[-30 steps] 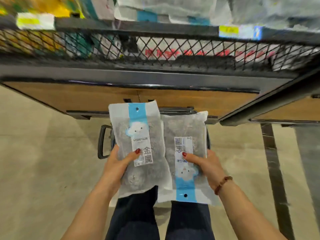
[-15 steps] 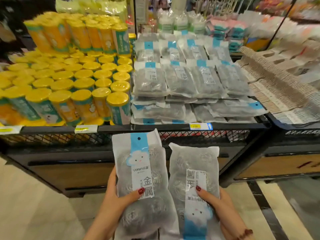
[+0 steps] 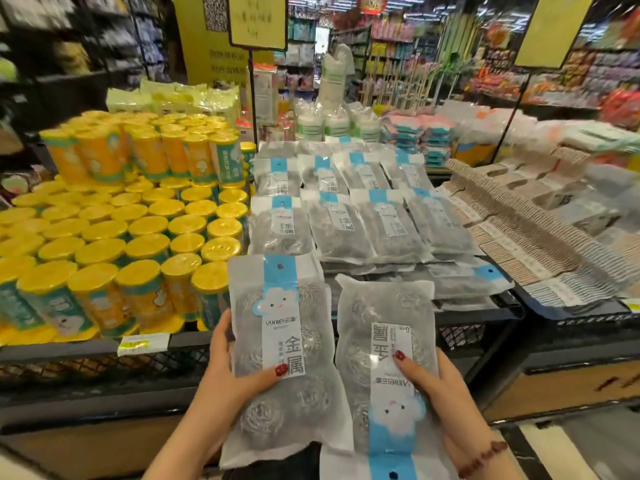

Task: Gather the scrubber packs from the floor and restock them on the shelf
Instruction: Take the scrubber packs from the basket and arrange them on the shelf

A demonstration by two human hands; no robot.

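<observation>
Grey translucent scrubber pack is pinched by the left hand, its fingers curled behind. An upside-down twin pack is pinched by the right hand. Beyond the fingers, stacked packs are carried on a black mesh shelf, with blurred shop aisles behind.

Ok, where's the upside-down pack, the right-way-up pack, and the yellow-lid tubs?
upside-down scrubber pack (image 3: 388,337): head view, on its white label.
upright scrubber pack (image 3: 282,330): head view, on its white label.
yellow-lidded canisters (image 3: 149,225): head view, top of one lid.
</observation>
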